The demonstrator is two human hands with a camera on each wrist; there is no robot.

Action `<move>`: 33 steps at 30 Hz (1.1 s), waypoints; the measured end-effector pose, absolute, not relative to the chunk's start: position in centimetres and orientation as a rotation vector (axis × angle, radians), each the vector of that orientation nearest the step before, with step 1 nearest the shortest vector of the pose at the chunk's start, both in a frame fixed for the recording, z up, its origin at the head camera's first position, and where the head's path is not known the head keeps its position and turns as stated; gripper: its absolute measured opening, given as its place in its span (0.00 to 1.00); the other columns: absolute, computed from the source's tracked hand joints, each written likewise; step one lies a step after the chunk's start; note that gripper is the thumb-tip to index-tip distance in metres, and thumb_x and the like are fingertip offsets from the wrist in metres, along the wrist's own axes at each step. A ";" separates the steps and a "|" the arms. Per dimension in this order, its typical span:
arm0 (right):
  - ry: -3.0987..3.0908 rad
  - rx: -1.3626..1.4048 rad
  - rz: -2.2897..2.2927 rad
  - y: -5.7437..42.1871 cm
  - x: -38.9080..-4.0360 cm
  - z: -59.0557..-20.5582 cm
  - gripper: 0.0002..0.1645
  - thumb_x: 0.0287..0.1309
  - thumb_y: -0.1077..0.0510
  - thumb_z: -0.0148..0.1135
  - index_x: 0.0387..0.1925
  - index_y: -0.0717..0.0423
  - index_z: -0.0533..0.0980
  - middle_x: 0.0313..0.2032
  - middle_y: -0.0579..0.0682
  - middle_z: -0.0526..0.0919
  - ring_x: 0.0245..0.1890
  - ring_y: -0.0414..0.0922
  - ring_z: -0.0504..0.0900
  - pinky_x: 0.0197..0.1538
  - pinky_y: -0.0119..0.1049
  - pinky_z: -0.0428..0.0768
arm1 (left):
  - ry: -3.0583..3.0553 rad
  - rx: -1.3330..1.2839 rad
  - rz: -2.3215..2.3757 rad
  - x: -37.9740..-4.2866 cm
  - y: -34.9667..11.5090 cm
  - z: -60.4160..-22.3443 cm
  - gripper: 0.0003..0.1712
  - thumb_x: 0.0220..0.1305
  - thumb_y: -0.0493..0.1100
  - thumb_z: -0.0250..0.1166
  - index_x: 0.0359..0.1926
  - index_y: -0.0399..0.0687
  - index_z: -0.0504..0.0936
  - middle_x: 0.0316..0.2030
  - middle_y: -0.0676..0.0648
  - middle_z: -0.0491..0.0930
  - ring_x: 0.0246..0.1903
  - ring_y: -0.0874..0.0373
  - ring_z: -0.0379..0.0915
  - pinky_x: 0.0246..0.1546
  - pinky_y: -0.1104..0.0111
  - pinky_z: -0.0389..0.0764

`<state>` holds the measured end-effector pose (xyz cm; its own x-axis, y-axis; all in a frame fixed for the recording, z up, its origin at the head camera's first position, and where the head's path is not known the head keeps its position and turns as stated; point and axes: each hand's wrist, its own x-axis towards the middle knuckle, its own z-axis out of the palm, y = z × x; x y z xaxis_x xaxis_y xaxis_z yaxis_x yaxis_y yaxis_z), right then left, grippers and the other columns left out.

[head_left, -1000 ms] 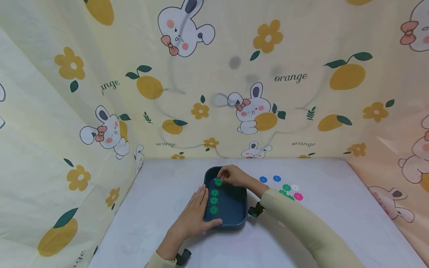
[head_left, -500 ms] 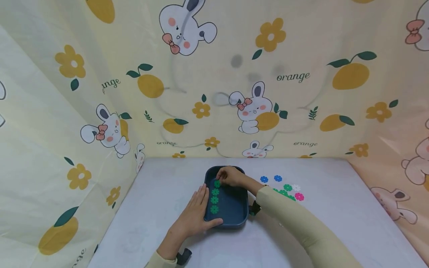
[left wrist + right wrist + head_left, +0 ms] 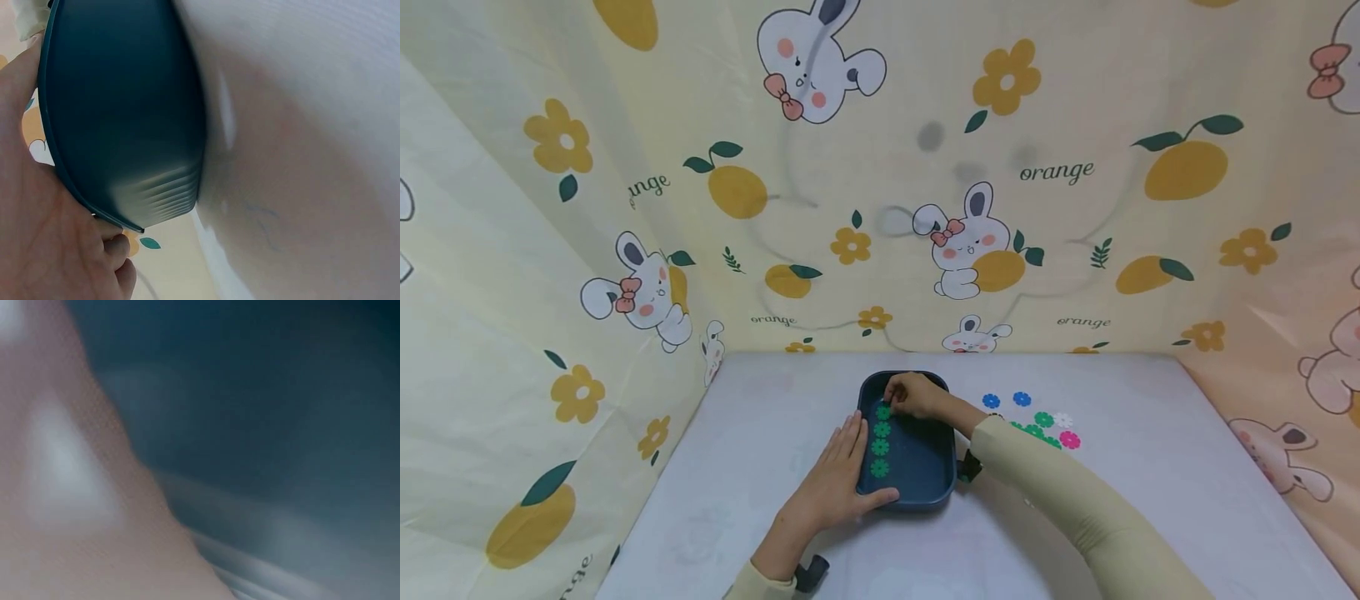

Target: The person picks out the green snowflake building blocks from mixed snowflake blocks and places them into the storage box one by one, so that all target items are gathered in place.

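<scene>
A dark blue rectangular tray [image 3: 921, 471] stands on the white table. Along its left side inside runs a row of several flat green flower-shaped pieces [image 3: 880, 447]. My left hand [image 3: 831, 492] lies along the tray's left rim with straight fingers, its thumb over the near rim; the left wrist view shows the palm against the tray wall. My right hand [image 3: 917, 395] is inside the tray's far end, fingers curled, fingertips pinching at the far edge of the farthest green flower piece [image 3: 883, 412]. The right wrist view shows only blurred skin and the tray.
Right of the tray lie loose flower pieces: blue [image 3: 1022, 399], green [image 3: 1043, 420], white [image 3: 1063, 421] and pink [image 3: 1070, 440]. Some are partly hidden behind my right sleeve [image 3: 1037, 467]. A patterned curtain [image 3: 820, 208] rises behind the table.
My right hand has shifted slightly left, and the farthest green flower piece has moved a little left and nearer, close to the row. The left hand has stayed on the tray.
</scene>
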<state>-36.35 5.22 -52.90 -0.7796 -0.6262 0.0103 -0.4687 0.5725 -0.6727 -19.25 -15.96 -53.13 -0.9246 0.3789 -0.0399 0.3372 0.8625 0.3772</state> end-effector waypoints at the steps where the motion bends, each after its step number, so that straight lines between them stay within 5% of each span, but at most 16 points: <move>1: 2.578 -0.917 -0.998 5.4 -36.3 -52.8 0.07 0.68 0.67 0.71 0.47 0.62 0.84 0.36 0.48 0.86 0.35 0.41 0.82 0.39 0.33 0.84 | 2.921 0.565 0.559 -19.3 -15.9 -53.1 0.71 0.66 0.82 0.60 0.87 0.40 0.40 0.87 0.44 0.32 0.86 0.50 0.27 0.85 0.50 0.42; 19: 2.618 -0.974 -1.145 14.8 -35.1 -48.2 0.10 0.72 0.61 0.70 0.51 0.59 0.84 0.42 0.46 0.87 0.43 0.43 0.86 0.52 0.43 0.88 | 2.929 0.534 0.568 -19.4 -15.8 -53.2 0.72 0.64 0.82 0.62 0.87 0.42 0.40 0.87 0.45 0.31 0.86 0.51 0.27 0.85 0.50 0.42; 26: 2.681 -0.836 -1.061 19.5 -33.7 -48.2 0.07 0.70 0.62 0.71 0.48 0.54 0.84 0.40 0.47 0.86 0.40 0.44 0.83 0.48 0.38 0.86 | 2.932 0.537 0.562 -19.2 -15.7 -53.0 0.72 0.64 0.82 0.62 0.87 0.42 0.40 0.87 0.45 0.32 0.86 0.51 0.28 0.85 0.50 0.42; 33: 2.699 -0.736 -0.956 23.1 -32.8 -49.6 0.10 0.70 0.61 0.71 0.50 0.60 0.83 0.39 0.46 0.83 0.39 0.45 0.79 0.42 0.33 0.83 | 2.933 0.536 0.559 -19.2 -15.8 -53.1 0.72 0.64 0.82 0.62 0.87 0.42 0.40 0.87 0.45 0.32 0.86 0.51 0.27 0.85 0.50 0.42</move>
